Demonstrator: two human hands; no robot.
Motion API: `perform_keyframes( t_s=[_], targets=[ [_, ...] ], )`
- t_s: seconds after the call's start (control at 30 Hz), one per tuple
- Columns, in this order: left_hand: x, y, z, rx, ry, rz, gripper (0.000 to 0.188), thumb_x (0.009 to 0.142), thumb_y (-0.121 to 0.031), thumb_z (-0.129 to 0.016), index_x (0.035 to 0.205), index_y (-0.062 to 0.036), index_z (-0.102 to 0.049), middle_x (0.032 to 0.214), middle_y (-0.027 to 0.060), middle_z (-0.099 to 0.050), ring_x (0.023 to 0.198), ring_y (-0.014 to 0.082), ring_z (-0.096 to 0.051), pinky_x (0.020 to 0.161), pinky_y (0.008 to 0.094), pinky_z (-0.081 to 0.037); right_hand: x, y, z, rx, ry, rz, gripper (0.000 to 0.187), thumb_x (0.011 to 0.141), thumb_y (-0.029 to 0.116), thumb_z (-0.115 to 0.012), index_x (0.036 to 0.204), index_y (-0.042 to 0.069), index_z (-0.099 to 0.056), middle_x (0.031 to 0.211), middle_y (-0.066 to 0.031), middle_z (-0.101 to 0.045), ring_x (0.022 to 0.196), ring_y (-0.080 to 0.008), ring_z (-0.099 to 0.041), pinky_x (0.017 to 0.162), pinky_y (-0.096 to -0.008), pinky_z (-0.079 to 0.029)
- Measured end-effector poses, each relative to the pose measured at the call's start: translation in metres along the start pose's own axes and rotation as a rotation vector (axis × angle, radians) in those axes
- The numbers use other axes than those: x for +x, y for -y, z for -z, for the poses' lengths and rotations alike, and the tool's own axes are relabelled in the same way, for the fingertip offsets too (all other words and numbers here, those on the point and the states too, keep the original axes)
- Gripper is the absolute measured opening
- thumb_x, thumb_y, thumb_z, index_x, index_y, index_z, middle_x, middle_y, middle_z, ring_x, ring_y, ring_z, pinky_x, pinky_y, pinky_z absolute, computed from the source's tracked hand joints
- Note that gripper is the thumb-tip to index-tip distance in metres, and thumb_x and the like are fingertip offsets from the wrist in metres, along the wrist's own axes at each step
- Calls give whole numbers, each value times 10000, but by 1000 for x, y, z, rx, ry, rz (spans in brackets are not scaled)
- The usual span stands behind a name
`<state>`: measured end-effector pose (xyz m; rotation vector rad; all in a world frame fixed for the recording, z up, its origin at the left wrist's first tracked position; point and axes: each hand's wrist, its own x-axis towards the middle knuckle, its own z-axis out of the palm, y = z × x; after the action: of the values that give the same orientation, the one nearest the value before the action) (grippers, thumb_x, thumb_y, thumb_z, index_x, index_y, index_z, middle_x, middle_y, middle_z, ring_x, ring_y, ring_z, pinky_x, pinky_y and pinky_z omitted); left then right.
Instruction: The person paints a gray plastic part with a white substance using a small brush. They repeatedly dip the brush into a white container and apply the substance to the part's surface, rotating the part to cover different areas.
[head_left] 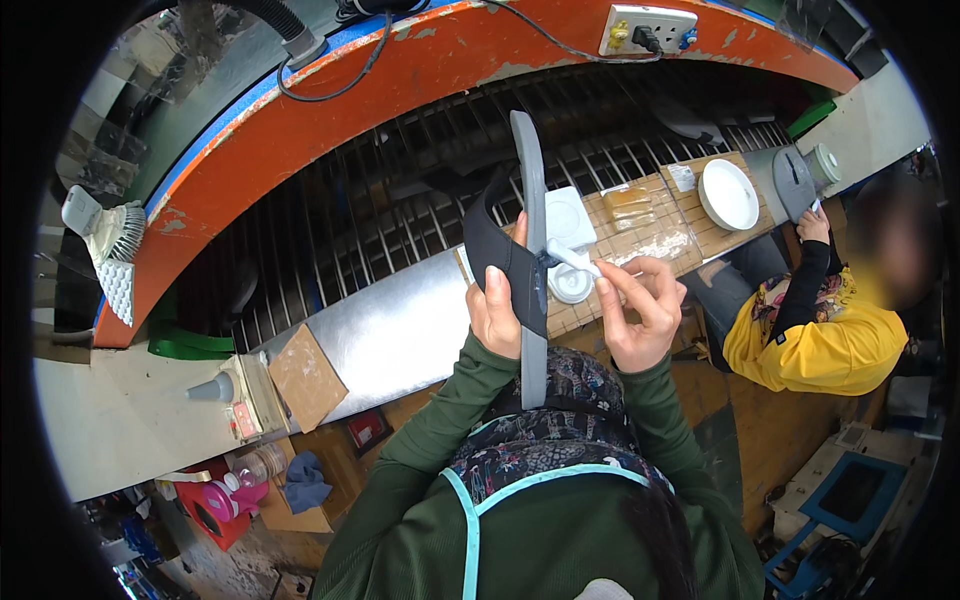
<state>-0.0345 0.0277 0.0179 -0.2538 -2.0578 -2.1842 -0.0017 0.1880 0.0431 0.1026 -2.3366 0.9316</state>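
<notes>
My left hand [496,312] grips a slide sandal [533,180] with a grey sole and a black strap, holding it up on edge. A thin white-handled tool, perhaps a brush [572,258], is pinched between the fingers of my right hand [641,310]. Its dark tip meets the side of the sandal where strap and sole join. Just beyond my right fingers sit a small round white dish [571,284] and a squarish white container [566,213]. The sandal hides part of the bench behind it.
A slatted metal roller rack [340,200] runs beneath an orange panel [260,140]. A white bowl [729,194] and a yellowish block [629,207] lie on the boards at right. A co-worker in yellow [830,335] handles a grey sandal [794,183]. Cardboard [306,378] lies left.
</notes>
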Motion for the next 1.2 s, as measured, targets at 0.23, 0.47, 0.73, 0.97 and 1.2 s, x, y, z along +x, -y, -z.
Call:
perform_keyframes(
  t_s=[0.23, 0.47, 0.73, 0.97, 1.2],
  targets=[
    [-1, -8, 3, 72, 39, -47, 605, 991, -330, -152, 1353, 59, -441, 1262, 208, -557, 1140, 258, -531, 987, 310, -362, 12, -8, 5, 21, -41, 106, 230, 739, 132, -751, 969, 146, -746, 896, -3, -578, 694, -123, -486, 746, -295, -297],
    [1, -9, 4, 31, 68, -42, 612, 992, -338, -150, 1351, 63, -442, 1279, 216, -551, 1156, 265, -527, 1003, 310, -354, 14, -12, 11, 42, 73, 129, 226, 743, 131, -753, 968, 139, -744, 889, -7, -581, 622, -112, -487, 730, -284, -312],
    [0, -10, -1, 6, 85, -19, 604, 983, -324, -158, 1350, 57, -449, 1240, 211, -567, 1147, 254, -524, 994, 304, -353, 21, -18, 11, 119, -4, 87, 218, 744, 118, -753, 962, 128, -745, 887, -9, -583, 596, -97, -475, 735, -276, -305],
    [3, -9, -2, 8, 88, 8, 613, 984, -345, -157, 1357, 46, -448, 1064, 156, -623, 933, 198, -558, 873, 275, -400, 19, -20, 13, 108, 50, 106, 227, 729, 117, -757, 956, 137, -746, 878, -1, -586, 589, -97, -461, 729, -280, -298],
    [11, -5, -7, 18, 41, -50, 640, 981, -390, -150, 1375, 25, -436, 861, 94, -621, 797, 161, -551, 774, 267, -420, 17, -22, 15, 69, 66, 149, 235, 717, 122, -763, 950, 149, -748, 869, 5, -588, 611, -111, -473, 723, -285, -296]
  ],
)
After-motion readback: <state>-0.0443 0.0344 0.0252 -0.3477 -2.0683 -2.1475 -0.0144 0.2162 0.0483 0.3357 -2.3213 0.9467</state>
